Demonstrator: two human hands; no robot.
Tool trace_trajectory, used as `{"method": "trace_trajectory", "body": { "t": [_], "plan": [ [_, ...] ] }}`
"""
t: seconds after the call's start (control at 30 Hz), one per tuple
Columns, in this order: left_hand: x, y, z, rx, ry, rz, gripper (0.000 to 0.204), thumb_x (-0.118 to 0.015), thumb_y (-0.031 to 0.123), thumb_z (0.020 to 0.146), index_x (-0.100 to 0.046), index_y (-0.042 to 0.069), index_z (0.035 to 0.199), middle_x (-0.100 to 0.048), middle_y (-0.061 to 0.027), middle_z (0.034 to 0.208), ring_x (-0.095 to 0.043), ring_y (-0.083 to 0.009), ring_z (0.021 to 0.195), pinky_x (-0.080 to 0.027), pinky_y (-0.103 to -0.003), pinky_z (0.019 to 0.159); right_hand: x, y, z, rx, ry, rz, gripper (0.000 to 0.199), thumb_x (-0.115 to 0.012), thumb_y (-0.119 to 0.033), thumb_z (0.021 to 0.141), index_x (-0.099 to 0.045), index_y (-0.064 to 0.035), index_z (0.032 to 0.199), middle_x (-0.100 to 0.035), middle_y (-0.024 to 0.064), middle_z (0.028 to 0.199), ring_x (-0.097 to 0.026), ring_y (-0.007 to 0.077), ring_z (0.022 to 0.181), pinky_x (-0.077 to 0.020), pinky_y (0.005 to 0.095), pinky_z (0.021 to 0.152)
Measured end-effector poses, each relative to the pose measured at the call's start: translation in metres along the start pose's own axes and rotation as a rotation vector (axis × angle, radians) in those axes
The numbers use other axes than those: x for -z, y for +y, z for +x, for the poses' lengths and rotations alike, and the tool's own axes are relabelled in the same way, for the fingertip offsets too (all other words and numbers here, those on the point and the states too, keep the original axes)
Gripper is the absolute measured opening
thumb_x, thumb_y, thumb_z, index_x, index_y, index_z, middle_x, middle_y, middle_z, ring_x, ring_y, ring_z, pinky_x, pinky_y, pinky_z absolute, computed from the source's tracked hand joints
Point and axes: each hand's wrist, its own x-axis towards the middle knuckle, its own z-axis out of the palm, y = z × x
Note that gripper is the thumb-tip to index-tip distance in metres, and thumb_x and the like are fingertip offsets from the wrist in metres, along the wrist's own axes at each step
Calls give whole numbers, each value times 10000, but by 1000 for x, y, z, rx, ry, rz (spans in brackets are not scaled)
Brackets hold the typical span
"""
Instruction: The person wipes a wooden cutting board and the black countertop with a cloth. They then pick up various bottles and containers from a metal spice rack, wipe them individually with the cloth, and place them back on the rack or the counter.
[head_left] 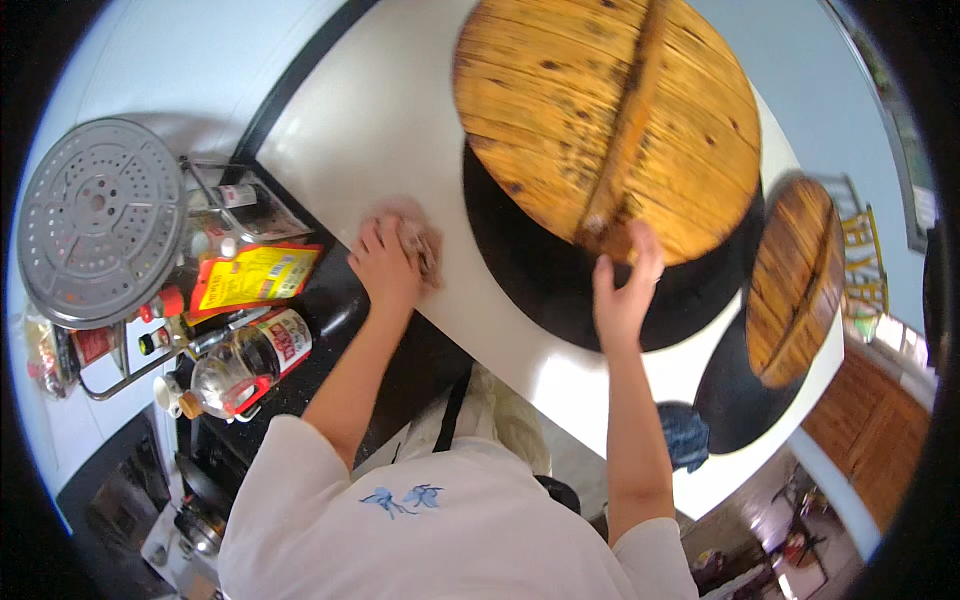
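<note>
Head | left fingers (pixel 389 235) over blurred cloth (pixel 429 252), grasp unclear | right fingers (pixel 648 258) parted at wooden lid (pixel 575 130), its top cropped

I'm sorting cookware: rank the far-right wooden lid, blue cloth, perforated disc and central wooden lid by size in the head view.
1. Central wooden lid
2. Perforated disc
3. Far-right wooden lid
4. Blue cloth

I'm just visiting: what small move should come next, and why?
Perhaps slide the cloth a little rightward: the left hand has it on the white counter, with bare surface beside it, while the right hand is at the near edge of the larger wooden lid.
</note>
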Motion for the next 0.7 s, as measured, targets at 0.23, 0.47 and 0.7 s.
{"method": "trace_trajectory", "body": {
  "t": [0.23,0.47,0.7],
  "plan": [
    [46,91,-156,-179,-455,-633,451,-647,151,857,-499,37,1267,-522,-204,1244,-516,-419,1126,-415,-475,949,35,-34,-204,-207,-386,387,712,-796,-169,779,-455,-77,1398,-533,120,1302,-493,347,1238,-428,449,1023],
    [63,195,-210,-81,-611,-1122,354,-501,288,1008,-567,-15,1179,-586,-222,1172,-570,-386,1102,-447,-419,930,117,9,-259,-408,-231,580,546,-649,38,852,-533,-98,1368,-658,140,1181,-670,243,953,-539,299,793],
    [65,314,-213,-672,-288,-829,460,-554,358,951,-534,68,1308,-626,-171,1195,-549,-361,1136,-373,-506,976,206,39,-296,-296,15,170,434,-708,-262,859,-626,-82,1246,-618,130,1195,-596,323,1084,-435,415,987]
  ]
}}
